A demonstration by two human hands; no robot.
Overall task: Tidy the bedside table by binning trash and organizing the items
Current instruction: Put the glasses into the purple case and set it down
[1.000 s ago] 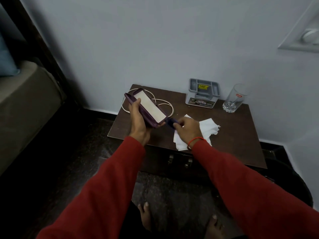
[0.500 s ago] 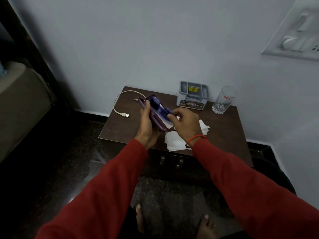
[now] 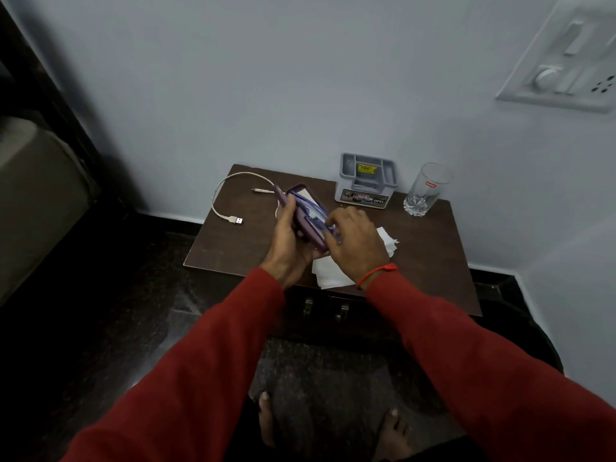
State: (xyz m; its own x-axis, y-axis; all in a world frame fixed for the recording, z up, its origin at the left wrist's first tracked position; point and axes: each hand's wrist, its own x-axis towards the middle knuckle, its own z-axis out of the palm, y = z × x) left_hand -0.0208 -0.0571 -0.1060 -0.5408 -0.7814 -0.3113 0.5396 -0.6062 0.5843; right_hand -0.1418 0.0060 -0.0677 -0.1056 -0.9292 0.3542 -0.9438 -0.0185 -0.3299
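A phone in a purple case (image 3: 305, 211) is held tilted above the brown bedside table (image 3: 430, 255). My left hand (image 3: 288, 241) grips it from the left side. My right hand (image 3: 353, 241) pinches its lower right end, where something blue shows against the case. A white USB cable (image 3: 224, 201) lies curved on the table's left part, both plugs free. White tissue paper (image 3: 330, 275) lies under my right hand at the front edge. A grey plastic organizer (image 3: 366, 181) stands at the back by the wall.
A clear drinking glass (image 3: 425, 191) stands at the back right of the table. A switchboard (image 3: 566, 61) is on the wall at upper right. A bed (image 3: 36, 195) is at the left. My bare feet (image 3: 266, 418) stand on the dark floor below.
The phone has been turned from screen-up to tilted on edge, and the cable now lies free on the table. My right hand has closed in on the phone's lower end.
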